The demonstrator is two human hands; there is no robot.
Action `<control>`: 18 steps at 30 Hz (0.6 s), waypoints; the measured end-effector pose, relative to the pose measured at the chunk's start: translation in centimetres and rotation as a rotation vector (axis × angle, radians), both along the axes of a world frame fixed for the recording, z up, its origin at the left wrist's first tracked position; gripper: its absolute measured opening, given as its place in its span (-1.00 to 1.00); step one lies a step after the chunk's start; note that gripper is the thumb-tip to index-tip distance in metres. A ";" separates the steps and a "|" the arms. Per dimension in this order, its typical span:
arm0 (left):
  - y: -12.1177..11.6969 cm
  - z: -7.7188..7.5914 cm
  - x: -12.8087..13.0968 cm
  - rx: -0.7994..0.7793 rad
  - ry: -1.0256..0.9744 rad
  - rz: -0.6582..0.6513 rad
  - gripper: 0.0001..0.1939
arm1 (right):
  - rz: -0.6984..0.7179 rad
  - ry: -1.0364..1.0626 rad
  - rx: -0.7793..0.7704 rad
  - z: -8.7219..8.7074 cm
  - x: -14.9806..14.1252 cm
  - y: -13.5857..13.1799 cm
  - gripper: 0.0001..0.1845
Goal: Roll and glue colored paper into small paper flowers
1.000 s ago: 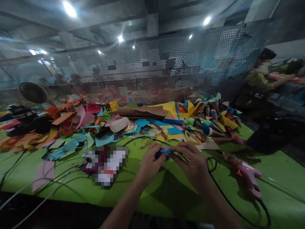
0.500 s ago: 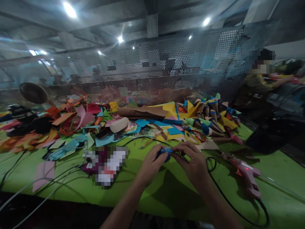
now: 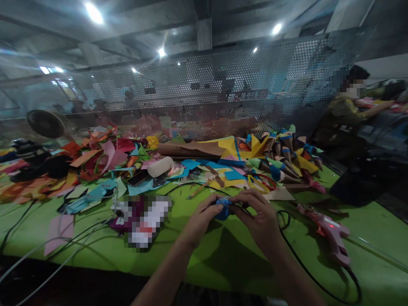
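Observation:
A small crumpled piece of blue paper is held up over the green tabletop, between my two hands. My left hand pinches it from the left side, thumb in front. From the right, my right hand grips its other edge with thumb and fingers pressed together. Its exact shape is partly hidden by my fingers. To the right of my right hand lies a pink glue gun with a red light showing, its black cord looping beside my forearm.
Paper scraps in many colours heap along the back. Red- and yellow-handled scissors lie beyond my hands, near several brown paper cones. A purple glue gun and cables are at left. A person sits at far right.
The blue paper has turned in my fingers, and more of it shows below my left thumb. Both hands stay in nearly the same place.

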State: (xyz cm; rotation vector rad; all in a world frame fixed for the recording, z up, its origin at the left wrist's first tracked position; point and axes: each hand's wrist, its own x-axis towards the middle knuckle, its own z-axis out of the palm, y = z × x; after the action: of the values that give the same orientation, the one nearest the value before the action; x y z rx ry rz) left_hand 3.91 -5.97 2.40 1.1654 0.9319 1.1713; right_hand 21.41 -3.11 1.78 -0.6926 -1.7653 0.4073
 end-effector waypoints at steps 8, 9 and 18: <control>0.1 0.2 0.4 -0.084 -0.069 0.032 -0.76 | 0.015 0.023 -0.007 0.1 -0.1 -0.1 -0.77; 0.1 0.3 0.4 -0.080 -0.060 0.027 -0.73 | 0.014 0.026 -0.006 0.1 -0.1 0.0 -0.77; 0.1 1.1 1.2 -0.079 -0.054 0.096 -0.63 | 0.020 0.040 -0.089 0.5 -0.1 -0.1 -0.91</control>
State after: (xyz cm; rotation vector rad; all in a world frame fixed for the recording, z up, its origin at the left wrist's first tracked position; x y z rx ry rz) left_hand 5.14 -5.89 3.53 1.0303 0.9930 1.2258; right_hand 21.30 -3.18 2.32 -0.7252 -1.7259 0.5124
